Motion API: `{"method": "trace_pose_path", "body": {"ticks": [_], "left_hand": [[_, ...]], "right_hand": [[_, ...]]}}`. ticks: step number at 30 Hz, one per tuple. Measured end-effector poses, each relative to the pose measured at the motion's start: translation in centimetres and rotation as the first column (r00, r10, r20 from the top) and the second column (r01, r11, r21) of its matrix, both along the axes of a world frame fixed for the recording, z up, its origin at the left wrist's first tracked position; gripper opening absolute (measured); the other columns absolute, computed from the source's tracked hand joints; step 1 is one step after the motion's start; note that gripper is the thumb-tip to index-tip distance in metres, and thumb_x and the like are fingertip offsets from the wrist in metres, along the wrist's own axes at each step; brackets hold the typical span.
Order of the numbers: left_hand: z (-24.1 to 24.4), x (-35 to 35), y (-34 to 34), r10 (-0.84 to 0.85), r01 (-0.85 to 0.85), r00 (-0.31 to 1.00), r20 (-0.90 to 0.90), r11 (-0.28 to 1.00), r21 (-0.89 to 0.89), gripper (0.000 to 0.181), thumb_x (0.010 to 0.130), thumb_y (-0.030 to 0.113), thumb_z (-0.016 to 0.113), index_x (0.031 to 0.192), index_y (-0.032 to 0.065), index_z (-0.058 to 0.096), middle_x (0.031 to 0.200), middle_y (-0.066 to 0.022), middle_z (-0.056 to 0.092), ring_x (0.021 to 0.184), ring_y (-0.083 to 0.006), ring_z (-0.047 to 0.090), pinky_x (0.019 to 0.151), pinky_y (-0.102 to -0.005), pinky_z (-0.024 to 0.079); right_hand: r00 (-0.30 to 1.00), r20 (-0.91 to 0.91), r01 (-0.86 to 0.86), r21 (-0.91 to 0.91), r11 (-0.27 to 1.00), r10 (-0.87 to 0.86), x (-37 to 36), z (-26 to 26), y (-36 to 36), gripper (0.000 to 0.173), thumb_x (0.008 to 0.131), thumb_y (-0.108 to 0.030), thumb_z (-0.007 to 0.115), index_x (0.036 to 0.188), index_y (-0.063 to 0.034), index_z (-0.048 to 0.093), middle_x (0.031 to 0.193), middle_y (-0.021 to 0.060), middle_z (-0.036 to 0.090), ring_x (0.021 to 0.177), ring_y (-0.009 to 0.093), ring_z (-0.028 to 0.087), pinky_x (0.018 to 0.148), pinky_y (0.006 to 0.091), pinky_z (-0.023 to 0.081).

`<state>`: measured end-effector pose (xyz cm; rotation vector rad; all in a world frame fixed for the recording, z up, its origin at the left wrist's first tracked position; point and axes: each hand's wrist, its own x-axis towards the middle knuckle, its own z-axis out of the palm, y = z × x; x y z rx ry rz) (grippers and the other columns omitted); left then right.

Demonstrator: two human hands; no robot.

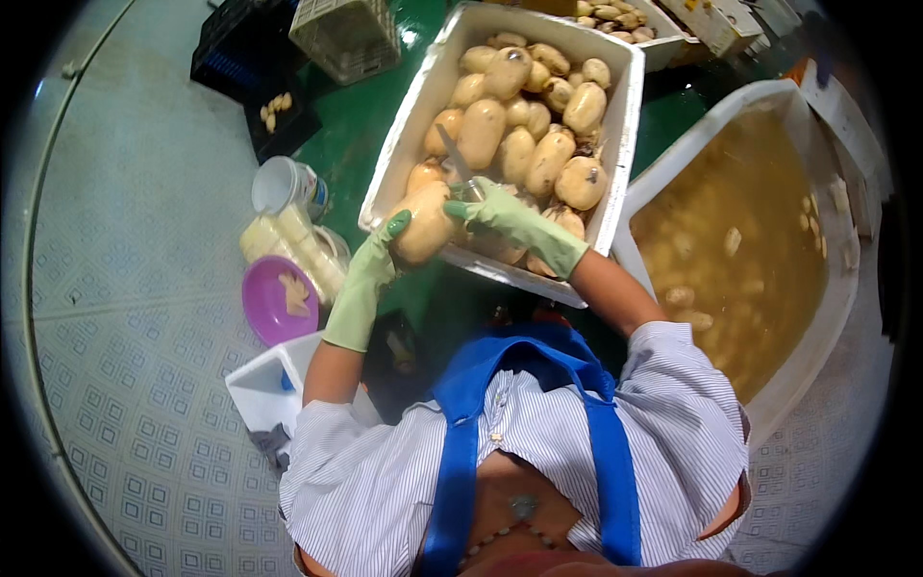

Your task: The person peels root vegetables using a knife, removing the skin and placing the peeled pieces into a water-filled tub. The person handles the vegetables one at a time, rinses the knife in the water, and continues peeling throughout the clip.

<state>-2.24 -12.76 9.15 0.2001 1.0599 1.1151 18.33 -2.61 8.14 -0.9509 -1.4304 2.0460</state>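
Both my hands wear light green rubber gloves with darker green fingertips. My left hand [380, 249] grips a large pale lotus root segment [424, 222] at its left side, over the near left corner of a white foam box [626, 137]. In my right hand [497, 213], beside that segment's right side, is a knife [454, 150] whose grey blade points up and away to the left; its handle is mostly covered by the fingers. Many lotus root segments [481, 133], some with dark ends, fill the box beyond my hands.
A large white tub [735, 97] of murky brown water with floating pieces stands at the right. At the left are a purple bowl [252, 306], a white bucket [277, 184], a small white foam box [252, 389] and black crates [238, 43]. A grey crate [346, 40] stands behind.
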Motion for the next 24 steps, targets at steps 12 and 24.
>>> {"method": "trace_pose_path", "body": {"ticks": [12,24], "left_hand": [[-3.7,1.0,3.7,-0.133,0.137,0.991,0.033,0.970,-0.201,0.072,0.077,0.036,0.076,0.135,0.0064,0.045,0.123,-0.0167,0.058,0.101,-0.0342,0.063,0.076,-0.0529,0.056],[-3.0,3.3,6.1,-0.080,0.088,0.953,0.294,0.996,-0.015,0.083,0.067,0.053,0.077,0.135,0.0179,0.045,0.131,-0.0097,0.052,0.113,-0.0302,0.054,0.080,-0.0478,0.050]], "right_hand": [[0.956,0.208,0.122,0.352,0.928,-0.204,1.6,-7.5,1.8,0.031,0.091,-0.035,0.063,0.093,-0.0045,0.065,0.069,-0.0007,0.056,0.057,0.010,0.050,0.052,0.0263,0.043],[0.974,0.071,0.215,0.023,0.976,-0.216,5.3,-4.7,2.6,0.026,0.090,-0.032,0.063,0.106,-0.0117,0.062,0.078,0.0019,0.060,0.071,0.013,0.058,0.061,0.0268,0.046]]}}
